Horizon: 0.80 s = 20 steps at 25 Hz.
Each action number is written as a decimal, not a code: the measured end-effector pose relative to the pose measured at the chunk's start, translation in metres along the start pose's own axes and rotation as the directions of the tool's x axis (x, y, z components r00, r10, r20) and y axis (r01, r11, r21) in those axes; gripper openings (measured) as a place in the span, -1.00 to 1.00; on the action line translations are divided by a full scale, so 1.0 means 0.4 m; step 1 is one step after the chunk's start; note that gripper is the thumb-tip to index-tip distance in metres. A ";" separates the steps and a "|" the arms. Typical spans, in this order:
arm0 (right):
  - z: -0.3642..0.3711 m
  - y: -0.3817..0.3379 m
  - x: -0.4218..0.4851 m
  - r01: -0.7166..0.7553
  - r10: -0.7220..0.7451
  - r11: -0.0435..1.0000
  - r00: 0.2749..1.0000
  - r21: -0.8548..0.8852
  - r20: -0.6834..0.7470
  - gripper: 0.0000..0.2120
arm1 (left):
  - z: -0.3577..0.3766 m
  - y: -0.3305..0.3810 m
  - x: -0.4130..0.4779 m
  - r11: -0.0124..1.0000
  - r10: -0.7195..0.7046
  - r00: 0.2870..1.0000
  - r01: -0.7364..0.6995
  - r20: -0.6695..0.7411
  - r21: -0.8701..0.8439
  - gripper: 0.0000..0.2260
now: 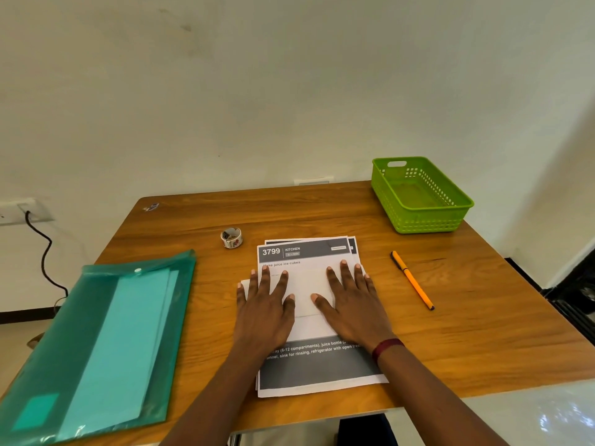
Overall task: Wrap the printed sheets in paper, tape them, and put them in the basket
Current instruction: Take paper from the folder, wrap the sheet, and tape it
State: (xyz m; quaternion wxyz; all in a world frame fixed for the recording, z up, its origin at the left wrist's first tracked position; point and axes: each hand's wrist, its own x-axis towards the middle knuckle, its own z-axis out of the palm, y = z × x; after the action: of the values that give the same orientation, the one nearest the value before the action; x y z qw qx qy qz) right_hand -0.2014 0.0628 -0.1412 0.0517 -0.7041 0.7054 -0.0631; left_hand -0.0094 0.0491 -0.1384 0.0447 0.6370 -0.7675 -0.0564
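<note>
L hand [264, 304] & R hand [352, 300] lie flat, fingers spread, pressing side by side on a white paper [307, 328] folded across the middle of the printed sheets [317, 373], thumbs close but apart. The stack sits mid-table [483, 317] by the near edge (header reads "3799 KITCHEN"). From the stack: green basket [425, 222] at 1 o'clock, well apart at the far corner; tape roll [231, 237] at 11, near; orange pen [412, 280] at 3; teal folder [96, 333] at 9.

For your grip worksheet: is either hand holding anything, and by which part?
Nothing is gripped: left hand and right hand press flat on the wrapping paper.
</note>
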 end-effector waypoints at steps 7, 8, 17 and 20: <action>-0.045 -0.041 0.034 0.029 -0.024 0.993 0.999 0.112 -0.043 -0.21 | -0.059 -0.003 0.026 0.995 -0.045 0.997 0.039 -0.069 -0.089 -0.44; -0.054 -0.055 0.041 0.052 -0.046 0.990 0.998 0.127 -0.051 -0.22 | -0.070 -0.008 0.033 0.994 -0.045 0.995 0.036 -0.084 -0.106 -0.45; -0.019 -0.165 0.090 0.227 -0.172 0.947 0.955 0.226 -0.240 -0.42 | -0.111 -0.150 0.151 0.985 -0.111 0.939 0.060 -0.326 -0.163 -0.60; 0.019 -0.178 0.081 0.265 -0.188 0.948 0.914 0.176 -0.361 -0.47 | -0.124 -0.207 0.206 0.972 -0.189 0.917 0.123 -0.351 -0.202 -0.65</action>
State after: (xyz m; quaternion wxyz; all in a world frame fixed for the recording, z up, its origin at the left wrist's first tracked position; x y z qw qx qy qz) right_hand -0.1298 0.0303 -0.1366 -0.0001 -0.7498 0.6054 -0.2672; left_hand 0.0627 -0.0485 -0.1014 0.2393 0.6890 -0.6841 -0.0071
